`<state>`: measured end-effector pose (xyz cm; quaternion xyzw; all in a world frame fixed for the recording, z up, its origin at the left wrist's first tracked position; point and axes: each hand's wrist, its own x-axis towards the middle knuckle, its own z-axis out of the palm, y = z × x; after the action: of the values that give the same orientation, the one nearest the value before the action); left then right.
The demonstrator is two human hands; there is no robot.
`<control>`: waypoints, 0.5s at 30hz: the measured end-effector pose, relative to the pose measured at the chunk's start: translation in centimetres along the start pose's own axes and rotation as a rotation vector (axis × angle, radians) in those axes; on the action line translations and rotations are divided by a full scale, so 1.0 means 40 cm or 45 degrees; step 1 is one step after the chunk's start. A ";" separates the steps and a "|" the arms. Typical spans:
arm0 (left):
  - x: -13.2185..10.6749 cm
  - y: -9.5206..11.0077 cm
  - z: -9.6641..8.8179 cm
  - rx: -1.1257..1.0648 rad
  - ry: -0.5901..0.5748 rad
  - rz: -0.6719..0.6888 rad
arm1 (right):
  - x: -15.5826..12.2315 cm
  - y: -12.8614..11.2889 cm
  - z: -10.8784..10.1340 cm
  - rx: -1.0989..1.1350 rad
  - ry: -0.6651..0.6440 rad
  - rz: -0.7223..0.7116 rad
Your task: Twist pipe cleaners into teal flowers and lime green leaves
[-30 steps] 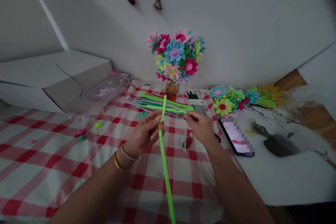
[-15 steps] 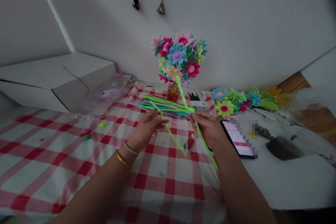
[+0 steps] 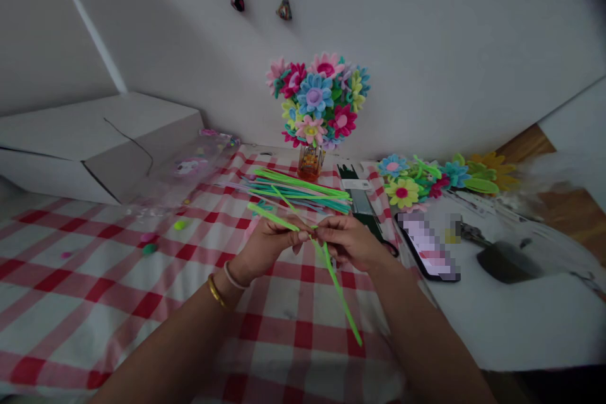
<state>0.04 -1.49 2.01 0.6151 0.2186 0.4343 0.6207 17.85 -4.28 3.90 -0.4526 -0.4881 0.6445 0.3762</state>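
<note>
Both hands meet over the middle of the checked tablecloth (image 3: 265,326), fingertips pinched close together. My left hand (image 3: 272,241) is closed on lime-green pipe cleaners, whose ends stick out to the upper left. My right hand (image 3: 348,240) grips a lime-green pipe cleaner (image 3: 343,297) that hangs down toward the front. The point where the stems meet is partly hidden by my fingers. Just beyond my hands lies a bundle of loose green, teal and pink pipe cleaners (image 3: 303,189).
A glass vase (image 3: 310,164) of fuzzy flowers (image 3: 315,95) stands at the back. On the right are more flowers (image 3: 402,192), a phone (image 3: 428,246) and keys (image 3: 473,233). A white box (image 3: 99,139), plastic bag (image 3: 189,167) and pom-poms (image 3: 149,249) sit left.
My hands, apart before, have come together. My left hand now pinches the green stems; the right has moved left and down. The view has shifted slightly.
</note>
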 end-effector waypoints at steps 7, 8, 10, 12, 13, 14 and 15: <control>-0.007 0.019 0.004 0.015 -0.305 -0.059 | 0.009 -0.007 -0.005 0.139 0.220 -0.156; -0.008 0.018 0.003 -0.004 -0.334 -0.100 | 0.010 -0.007 -0.008 0.136 0.241 -0.173; -0.009 0.014 0.004 -0.101 -0.320 -0.205 | 0.012 -0.006 -0.014 0.089 0.267 -0.200; -0.008 0.007 0.005 -0.235 -0.208 -0.293 | 0.013 -0.001 -0.020 0.003 0.277 -0.217; -0.006 0.004 0.007 -0.283 -0.140 -0.331 | 0.013 0.002 -0.023 -0.047 0.273 -0.223; -0.005 0.001 0.008 -0.305 -0.081 -0.368 | 0.014 0.005 -0.024 -0.099 0.264 -0.229; -0.002 -0.002 0.008 -0.301 -0.046 -0.402 | 0.013 0.008 -0.024 -0.150 0.250 -0.232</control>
<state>0.28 -1.74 1.95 0.5036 0.2487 0.3429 0.7530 18.59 -3.57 3.37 -0.4887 -0.5249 0.5306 0.4518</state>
